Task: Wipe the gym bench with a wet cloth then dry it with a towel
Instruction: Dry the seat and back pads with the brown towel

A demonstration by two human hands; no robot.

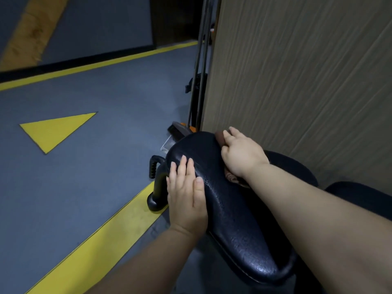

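Black gym bench (233,211) pad runs near-to-far at centre-right, close against the wood-grain wall (297,81); its surface shows beads and sheen, so probably damp. At the pad's far right edge the right hand (241,153) has its fingers (228,136) curled down on a brown cloth (219,138), while the left hand (186,194) lies flat on the pad's left edge, fingers straight and together, likely steadying it. Can't tell whether this is the wet cloth or the towel; judging by the moisture, wiping or early drying is underway, drying not finished, with a black handle (157,185) and blue floor (84,177) to the left.
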